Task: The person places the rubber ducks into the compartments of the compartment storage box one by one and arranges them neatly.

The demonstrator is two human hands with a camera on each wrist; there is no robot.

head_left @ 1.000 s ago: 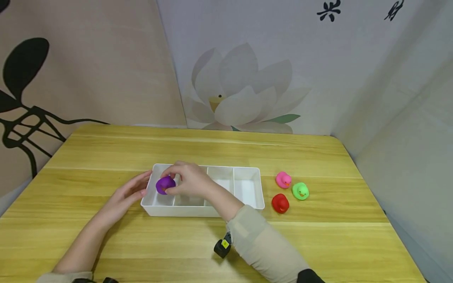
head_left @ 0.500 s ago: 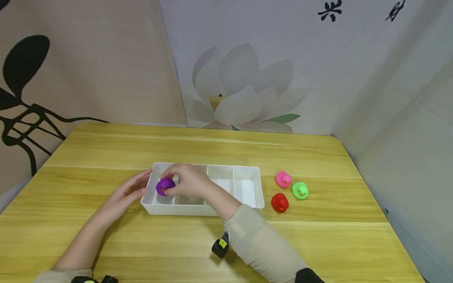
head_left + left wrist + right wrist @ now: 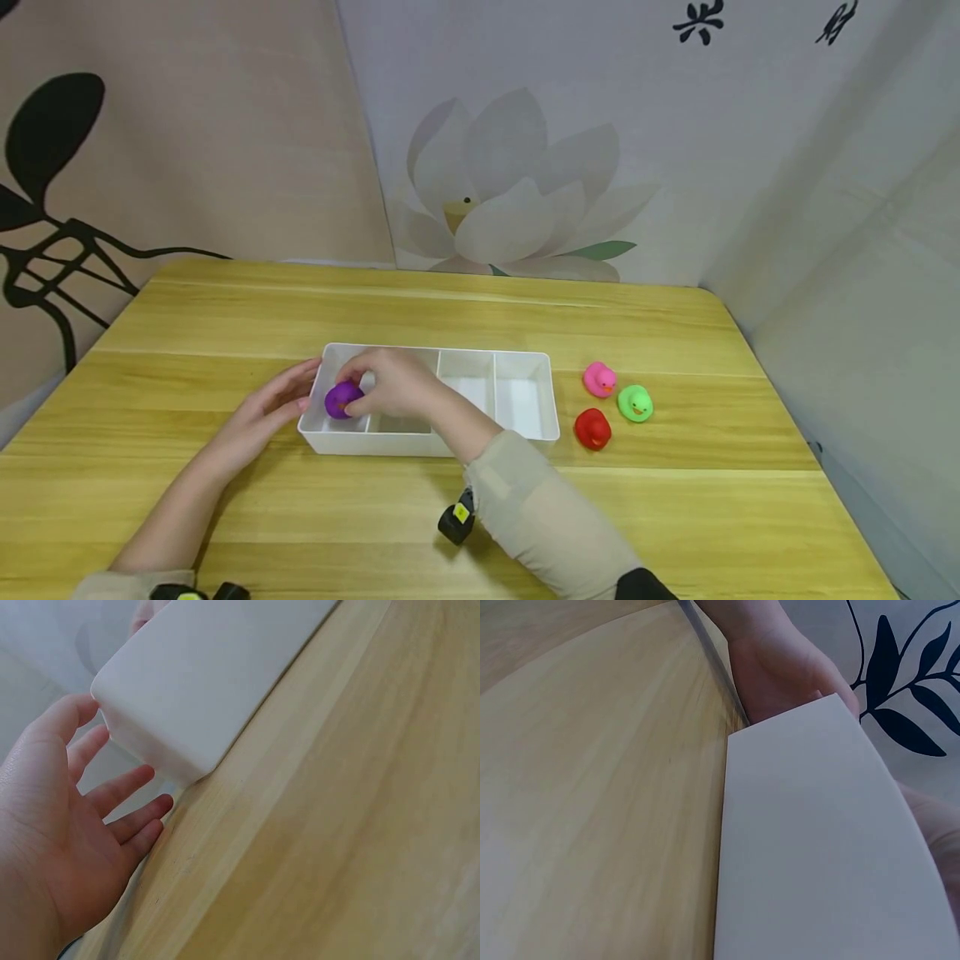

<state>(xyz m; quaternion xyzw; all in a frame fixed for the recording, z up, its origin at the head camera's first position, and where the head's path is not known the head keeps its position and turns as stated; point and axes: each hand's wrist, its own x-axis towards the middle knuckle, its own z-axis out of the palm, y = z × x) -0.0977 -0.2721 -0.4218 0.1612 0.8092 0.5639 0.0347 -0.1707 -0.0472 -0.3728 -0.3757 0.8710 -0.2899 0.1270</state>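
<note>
Pinched purple duck (image 3: 342, 400) in right hand (image 3: 397, 383), with thumb and fingers clamped on it, in or just above leftmost compartment of white tray (image 3: 382, 444) (could not tell which), near tray's left edge. Touched tray's left end with left hand (image 3: 262, 414), with fingers spread apart. Saw pink duck (image 3: 599, 379), green duck (image 3: 635, 403) and red duck (image 3: 592, 429) on wooden table (image 3: 337, 517), between tray's right edge and table's right edge, with pink nearest table's far edge.
</note>
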